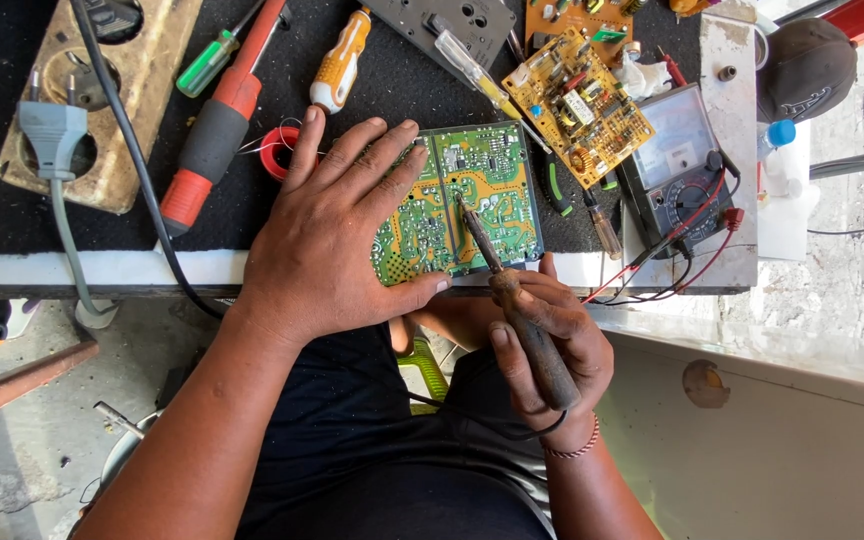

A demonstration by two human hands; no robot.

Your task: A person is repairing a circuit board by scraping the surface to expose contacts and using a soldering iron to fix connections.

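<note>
Green circuit board [482, 190], solder-side up

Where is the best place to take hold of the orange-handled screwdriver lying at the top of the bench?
Probably around the orange handle, coming from above with fingers across its width. The orange-handled screwdriver lies flat on the black mat, its thick handle free on both sides, well apart from the left hand, while its upper end runs out of view.

The table [12, 268] wears a black mat [392, 80]. On it: a green circuit board [482, 190] at centre, screwdrivers [337, 60] at twelve o'clock, a multimeter [677, 165] at three, a wooden socket block [102, 90] at ten.
</note>
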